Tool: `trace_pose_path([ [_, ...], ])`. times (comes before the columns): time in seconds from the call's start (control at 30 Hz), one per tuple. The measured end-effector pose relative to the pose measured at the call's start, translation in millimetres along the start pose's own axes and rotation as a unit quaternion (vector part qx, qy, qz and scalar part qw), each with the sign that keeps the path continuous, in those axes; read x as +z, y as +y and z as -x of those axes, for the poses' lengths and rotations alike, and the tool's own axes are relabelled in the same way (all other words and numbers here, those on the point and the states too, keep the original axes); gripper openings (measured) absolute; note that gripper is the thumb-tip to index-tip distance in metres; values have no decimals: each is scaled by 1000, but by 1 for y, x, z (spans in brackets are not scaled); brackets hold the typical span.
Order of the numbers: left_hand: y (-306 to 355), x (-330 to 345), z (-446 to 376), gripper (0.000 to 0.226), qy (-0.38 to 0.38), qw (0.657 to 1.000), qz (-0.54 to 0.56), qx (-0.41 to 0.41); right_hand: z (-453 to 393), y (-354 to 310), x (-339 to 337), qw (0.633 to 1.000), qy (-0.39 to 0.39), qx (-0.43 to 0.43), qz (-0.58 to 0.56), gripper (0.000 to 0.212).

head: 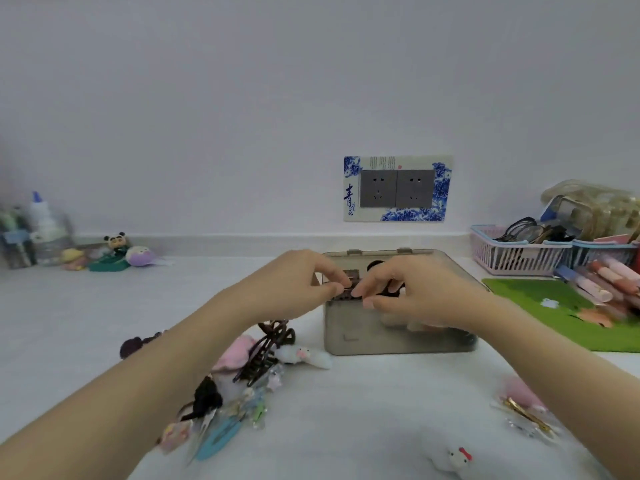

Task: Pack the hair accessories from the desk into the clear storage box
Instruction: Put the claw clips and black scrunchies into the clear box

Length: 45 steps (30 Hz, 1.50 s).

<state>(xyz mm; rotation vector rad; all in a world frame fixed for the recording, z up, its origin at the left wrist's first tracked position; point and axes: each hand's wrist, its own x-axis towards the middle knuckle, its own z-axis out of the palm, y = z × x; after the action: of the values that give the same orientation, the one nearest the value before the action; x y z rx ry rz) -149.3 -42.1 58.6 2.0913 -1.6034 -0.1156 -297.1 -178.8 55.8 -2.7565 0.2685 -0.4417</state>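
The clear grey-tinted storage box [398,337] stands open in the middle of the white desk. Over its opening, my left hand [304,282] and my right hand [405,289] meet and pinch a small dark hair clip [348,293] between their fingertips. A black accessory shows behind my right hand inside the box. Left of the box lies a pile of hair accessories: a brown claw clip [266,351], a pink plush piece [235,355], a white plush clip [306,356], a black bow [206,398], a blue snap clip [216,438]. More clips [523,410] lie at the right front.
A pink basket [519,254] with glasses and a blue basket stand at the back right. A green mat [554,310] with pens lies right of the box. Small figurines [114,251] and a bottle sit at the back left. A white plush chicken clip [457,459] lies near the front edge.
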Motion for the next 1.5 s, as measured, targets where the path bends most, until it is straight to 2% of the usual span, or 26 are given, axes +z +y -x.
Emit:
trace_pose_path([
  [0.17, -32, 4, 44, 24, -19, 997, -46, -57, -13, -25, 33, 998, -57, -12, -12, 20],
  [0.3, -61, 8, 59, 37, 4, 992, -85, -89, -24, -34, 51, 998, -67, -13, -12, 20],
  [0.53, -77, 24, 57, 51, 7, 990, -41, -136, -34, -51, 68, 996, -83, 12, -5, 35],
  [0.77, -77, 35, 49, 21, 148, 981, 45, -115, -38, -43, 72, 994, -83, 55, -38, 48],
  [0.9, -72, 15, 48, 18, 247, 956, 128, -96, -40, -49, 61, 991, -63, 51, -104, 47],
  [1.0, -63, -3, 40, 18, 283, 940, 168, -86, -44, -56, 52, 985, -12, 42, -166, 42],
  [1.1, -53, -15, 28, 19, 272, 941, 188, -74, -47, -53, 40, 981, 58, 38, -181, 41],
  [1.23, -38, -23, 21, 22, 201, 960, 188, -43, -46, -39, 26, 992, 103, 19, -65, 45],
  [1.3, -36, -26, 21, 24, 169, 965, 197, -28, -45, -38, 22, 994, 85, 9, -63, 47],
  [1.37, -36, -29, 24, 26, 152, 960, 234, -24, -48, -40, 23, 995, 32, -3, -92, 46],
  [1.43, -39, -33, 28, 29, 147, 956, 254, -27, -53, -46, 30, 989, -29, -24, -142, 34],
  [1.5, -45, -38, 37, 33, 138, 957, 254, -41, -59, -53, 41, 981, -48, -28, -184, 23],
])
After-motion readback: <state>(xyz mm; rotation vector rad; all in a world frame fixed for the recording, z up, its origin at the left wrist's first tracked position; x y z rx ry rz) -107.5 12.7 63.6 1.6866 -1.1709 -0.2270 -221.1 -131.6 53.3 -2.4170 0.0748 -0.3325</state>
